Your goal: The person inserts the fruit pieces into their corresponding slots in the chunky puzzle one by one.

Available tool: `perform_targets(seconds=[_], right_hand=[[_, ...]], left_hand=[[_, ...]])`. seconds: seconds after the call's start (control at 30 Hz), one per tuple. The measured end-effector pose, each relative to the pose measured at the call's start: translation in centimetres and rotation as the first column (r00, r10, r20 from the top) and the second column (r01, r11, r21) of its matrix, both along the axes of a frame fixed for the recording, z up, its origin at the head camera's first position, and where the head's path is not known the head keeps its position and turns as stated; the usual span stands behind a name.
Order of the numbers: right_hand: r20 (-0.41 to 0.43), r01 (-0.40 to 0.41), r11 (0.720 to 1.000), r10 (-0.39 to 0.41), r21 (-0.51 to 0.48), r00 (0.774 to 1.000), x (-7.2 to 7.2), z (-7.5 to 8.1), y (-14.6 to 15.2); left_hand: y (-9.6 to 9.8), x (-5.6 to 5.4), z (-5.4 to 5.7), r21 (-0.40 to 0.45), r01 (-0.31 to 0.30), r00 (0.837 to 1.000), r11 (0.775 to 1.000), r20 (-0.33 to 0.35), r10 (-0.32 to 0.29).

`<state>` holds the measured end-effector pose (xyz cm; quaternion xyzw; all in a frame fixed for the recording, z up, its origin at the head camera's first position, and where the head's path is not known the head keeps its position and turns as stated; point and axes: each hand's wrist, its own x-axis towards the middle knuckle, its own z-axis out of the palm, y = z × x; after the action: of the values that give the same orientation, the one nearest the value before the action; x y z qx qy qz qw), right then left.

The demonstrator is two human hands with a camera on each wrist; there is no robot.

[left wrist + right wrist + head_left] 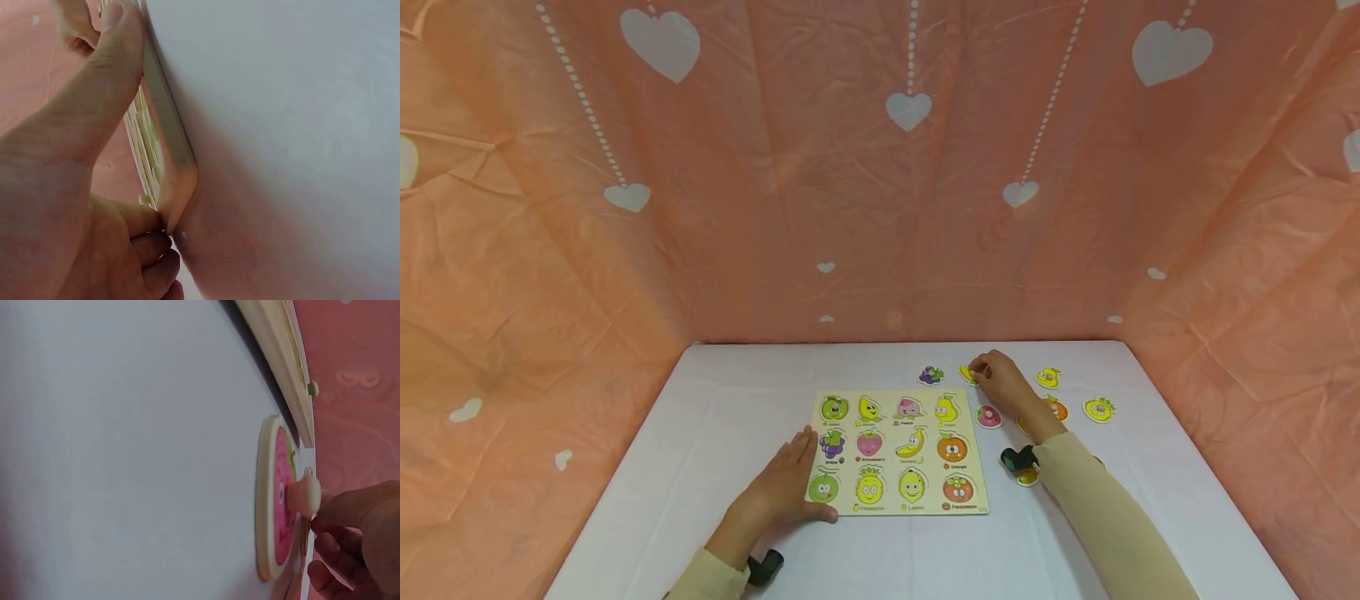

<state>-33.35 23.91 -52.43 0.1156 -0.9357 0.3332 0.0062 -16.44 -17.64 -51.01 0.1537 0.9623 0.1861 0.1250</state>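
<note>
A wooden fruit puzzle board [891,421] lies on the white table with rows of fruit pictures. My left hand [786,479] holds its near left corner, the fingers along the left side and the thumb [119,56] against the front edge. Beyond the board's far right corner, my right hand [1000,379] pinches a yellow fruit puzzle piece [967,374], partly covered by the fingertips. Close to this hand lies a pink strawberry puzzle piece [988,417], whose round knob [305,495] stands up in the right wrist view. A purple grape piece [931,375] lies to the left.
Right of the board are more loose pieces: a yellow pear [1048,378], a pineapple [1100,409] and an orange one [1056,407]. Another piece [1028,477] shows beside the right wrist's black camera [1018,459]. A pink curtain [880,250] with hearts encloses the table.
</note>
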Motion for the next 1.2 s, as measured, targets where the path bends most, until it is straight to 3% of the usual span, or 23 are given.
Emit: perform_targets(seconds=[0.2,0.7,1.2], right_hand=[[-0.025,-0.007,1.000,0.007,0.005,1.000,-0.10,-0.05,-0.13],[0.021,0.039,0.999,-0.038,-0.025,0.999,0.21,-0.06,-0.23],[-0.021,0.086,0.995,-0.087,-0.044,0.996,0.55,0.07,-0.65]], left_hand=[[0.03,0.01,0.01,0.003,-0.009,1.000,1.000,0.008,0.009],[-0.06,-0.06,-0.29,0.007,-0.009,1.000,1.000,0.006,0.009],[0.05,0.06,0.07,0.009,-0.007,1.000,1.000,0.009,0.007]])
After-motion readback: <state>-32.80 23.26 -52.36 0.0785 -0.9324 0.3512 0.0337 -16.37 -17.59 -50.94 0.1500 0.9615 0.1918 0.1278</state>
